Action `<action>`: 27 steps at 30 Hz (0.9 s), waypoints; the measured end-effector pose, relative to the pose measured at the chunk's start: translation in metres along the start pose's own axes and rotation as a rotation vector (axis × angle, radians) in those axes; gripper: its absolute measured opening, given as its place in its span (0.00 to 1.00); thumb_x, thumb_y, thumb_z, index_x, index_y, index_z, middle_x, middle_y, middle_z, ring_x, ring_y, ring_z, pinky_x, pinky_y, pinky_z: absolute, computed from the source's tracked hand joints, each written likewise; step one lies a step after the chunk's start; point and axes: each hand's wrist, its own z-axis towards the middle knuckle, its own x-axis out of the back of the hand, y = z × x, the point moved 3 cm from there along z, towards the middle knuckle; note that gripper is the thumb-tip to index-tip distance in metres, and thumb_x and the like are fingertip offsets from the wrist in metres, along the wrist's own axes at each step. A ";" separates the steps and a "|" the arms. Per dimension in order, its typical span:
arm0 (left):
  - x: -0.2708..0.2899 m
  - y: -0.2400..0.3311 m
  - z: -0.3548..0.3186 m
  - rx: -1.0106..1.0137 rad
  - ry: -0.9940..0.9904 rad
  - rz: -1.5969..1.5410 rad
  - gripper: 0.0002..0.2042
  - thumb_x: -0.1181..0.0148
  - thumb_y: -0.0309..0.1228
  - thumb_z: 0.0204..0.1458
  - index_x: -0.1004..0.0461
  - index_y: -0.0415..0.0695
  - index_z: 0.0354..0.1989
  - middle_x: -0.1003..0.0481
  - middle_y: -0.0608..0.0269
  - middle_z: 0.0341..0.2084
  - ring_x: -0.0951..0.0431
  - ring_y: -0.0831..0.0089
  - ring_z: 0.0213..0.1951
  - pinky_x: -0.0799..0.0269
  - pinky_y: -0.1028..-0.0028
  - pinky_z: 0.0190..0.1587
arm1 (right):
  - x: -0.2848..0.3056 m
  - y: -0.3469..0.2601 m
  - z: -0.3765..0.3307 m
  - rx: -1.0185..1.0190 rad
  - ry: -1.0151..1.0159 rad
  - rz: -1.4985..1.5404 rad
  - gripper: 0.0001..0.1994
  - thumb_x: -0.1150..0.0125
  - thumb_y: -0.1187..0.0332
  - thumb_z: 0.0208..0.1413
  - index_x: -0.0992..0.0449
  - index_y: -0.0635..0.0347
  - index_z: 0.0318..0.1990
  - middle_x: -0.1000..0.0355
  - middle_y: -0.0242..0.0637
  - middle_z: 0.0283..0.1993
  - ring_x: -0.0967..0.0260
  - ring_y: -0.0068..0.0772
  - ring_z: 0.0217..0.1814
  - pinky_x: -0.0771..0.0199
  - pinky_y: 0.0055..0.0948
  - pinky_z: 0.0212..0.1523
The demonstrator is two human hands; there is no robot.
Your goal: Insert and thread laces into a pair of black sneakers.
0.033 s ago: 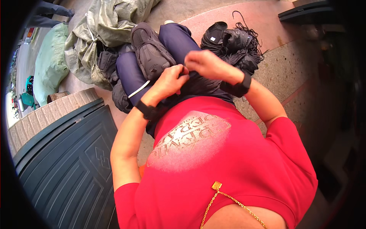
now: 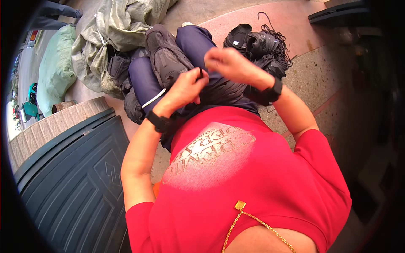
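A dark grey mesh shoe upper (image 2: 168, 57) lies across my lap between my thighs, its near end close to my left hand. My left hand (image 2: 189, 87) is closed in a pinch, and a short dark strand shows between its thumb and forefinger. To its right, a little higher, my right hand (image 2: 236, 66) is raised with curled fingers pressed together, slightly blurred. Whatever its fingertips hold is too small to make out. The two hands are a small gap apart. Black fabric (image 2: 221, 90) lies over my lap beneath them.
Black shoe uppers (image 2: 257, 44) with a tangle of laces are heaped beyond my right knee. A large pale woven sack (image 2: 122, 29) stands at the far left, with a light green sack (image 2: 57, 67) beside it. A dark panelled door (image 2: 80, 181) is at my left.
My right hand has lifted slightly away from my left hand, widening the gap between them. The left hand has risen a little, and the dark strand in its pinch shows more clearly.
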 end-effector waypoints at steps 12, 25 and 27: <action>0.099 0.019 -0.046 0.029 0.122 -0.355 0.10 0.49 0.33 0.53 0.30 0.39 0.37 0.35 0.72 0.16 0.39 0.87 0.11 0.47 0.87 0.12 | 0.036 -0.006 0.054 0.105 0.344 -0.266 0.07 0.47 0.70 0.49 0.30 0.66 0.30 0.32 0.40 0.20 0.34 0.27 0.22 0.35 0.26 0.26; 0.091 0.002 -0.004 0.061 0.256 -0.309 0.11 0.49 0.31 0.51 0.29 0.39 0.39 0.32 0.70 0.19 0.39 0.85 0.12 0.45 0.84 0.13 | -0.057 -0.020 0.090 -0.060 -0.232 0.207 0.14 0.51 0.65 0.55 0.32 0.67 0.43 0.29 0.43 0.31 0.33 0.29 0.30 0.34 0.28 0.32; 0.092 0.004 -0.012 -0.003 0.345 -0.234 0.12 0.48 0.30 0.50 0.30 0.38 0.41 0.32 0.66 0.24 0.36 0.84 0.16 0.42 0.83 0.16 | -0.050 -0.017 0.092 -0.086 -0.146 0.088 0.15 0.49 0.61 0.51 0.28 0.68 0.32 0.30 0.50 0.26 0.31 0.43 0.26 0.34 0.35 0.31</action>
